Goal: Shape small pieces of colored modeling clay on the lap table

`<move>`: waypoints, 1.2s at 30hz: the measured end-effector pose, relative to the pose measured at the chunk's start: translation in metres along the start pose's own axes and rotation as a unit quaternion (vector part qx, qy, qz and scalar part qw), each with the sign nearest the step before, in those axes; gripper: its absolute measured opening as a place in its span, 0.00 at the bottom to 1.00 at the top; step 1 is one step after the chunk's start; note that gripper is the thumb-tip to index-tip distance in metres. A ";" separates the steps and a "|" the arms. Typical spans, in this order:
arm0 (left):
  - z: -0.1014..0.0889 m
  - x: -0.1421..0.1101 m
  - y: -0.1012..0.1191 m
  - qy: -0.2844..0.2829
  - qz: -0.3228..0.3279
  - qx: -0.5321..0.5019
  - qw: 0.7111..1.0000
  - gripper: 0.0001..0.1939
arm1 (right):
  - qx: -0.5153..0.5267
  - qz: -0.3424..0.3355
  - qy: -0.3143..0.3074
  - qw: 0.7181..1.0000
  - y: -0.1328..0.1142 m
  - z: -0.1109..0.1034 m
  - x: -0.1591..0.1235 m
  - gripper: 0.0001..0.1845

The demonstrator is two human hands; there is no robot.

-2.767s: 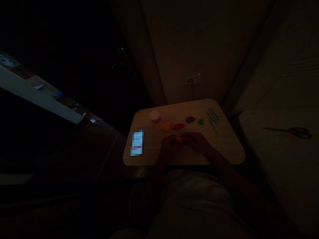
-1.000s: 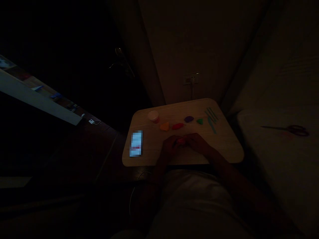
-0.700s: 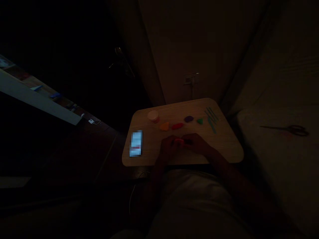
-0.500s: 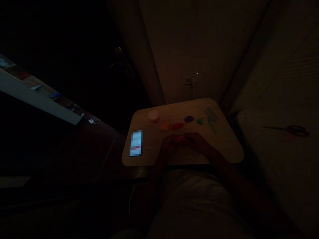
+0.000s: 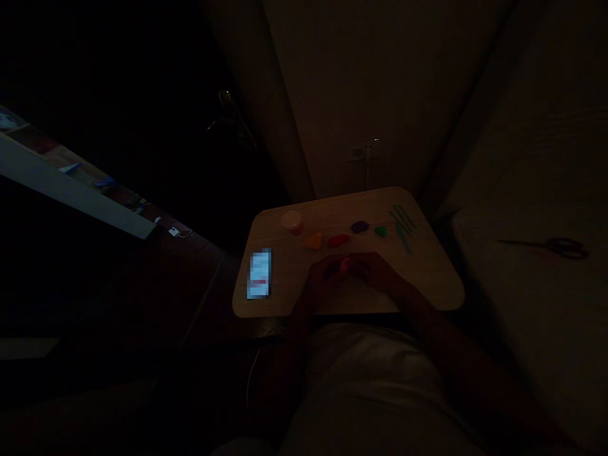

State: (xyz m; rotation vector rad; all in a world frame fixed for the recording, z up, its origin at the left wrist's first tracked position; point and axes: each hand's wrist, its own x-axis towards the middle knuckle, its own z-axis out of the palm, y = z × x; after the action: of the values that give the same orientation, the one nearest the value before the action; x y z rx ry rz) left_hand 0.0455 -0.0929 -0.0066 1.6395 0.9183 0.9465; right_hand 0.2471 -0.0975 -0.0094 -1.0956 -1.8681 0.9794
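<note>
Between my two hands, over the near middle of the small table (image 5: 289, 297), is a small lump of pinkish-red modelling clay (image 5: 345, 264). My left hand (image 5: 325, 273) grips it from the left, and the fingers of my right hand (image 5: 373, 269) close on it from the other side. Just beyond them lies a red clay piece (image 5: 338, 240). An orange wedge-shaped piece (image 5: 313, 240) sits to its left; a purple piece (image 5: 360, 227) and a green piece (image 5: 380, 231) are to the right. Dim light hides the fingertips' exact hold.
Toward the table's back left stands a lidded tub (image 5: 292, 221). A lit phone (image 5: 259, 273) lies at the left edge. Several thin green sticks (image 5: 403, 221) rest at the right. Scissors (image 5: 563, 247) lie on a pale surface beyond the table. A wall socket (image 5: 363, 151) holds a plug.
The pinkish-red clay has turned between my fingers and shows a narrower, more upright shape. My hands have shifted only slightly; the other pieces stay in place.
</note>
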 end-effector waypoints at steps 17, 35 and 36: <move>-0.001 -0.001 0.003 0.017 0.125 0.244 0.962 0.11 | -0.059 0.016 -0.045 0.997 -0.005 0.002 -0.001 0.22; 0.005 -0.002 0.001 -0.018 0.167 0.261 0.951 0.13 | 0.004 0.006 -0.002 1.000 0.001 -0.001 -0.001 0.19; 0.005 -0.003 0.002 -0.023 0.170 0.259 0.951 0.15 | 0.004 0.004 0.006 1.000 0.002 -0.001 -0.001 0.19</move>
State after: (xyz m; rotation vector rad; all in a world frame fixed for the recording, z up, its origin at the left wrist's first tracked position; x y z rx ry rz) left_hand 0.0491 -0.0974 -0.0065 2.3136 0.9178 0.9370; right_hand 0.2491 -0.0976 -0.0108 -1.1034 -1.8504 0.9822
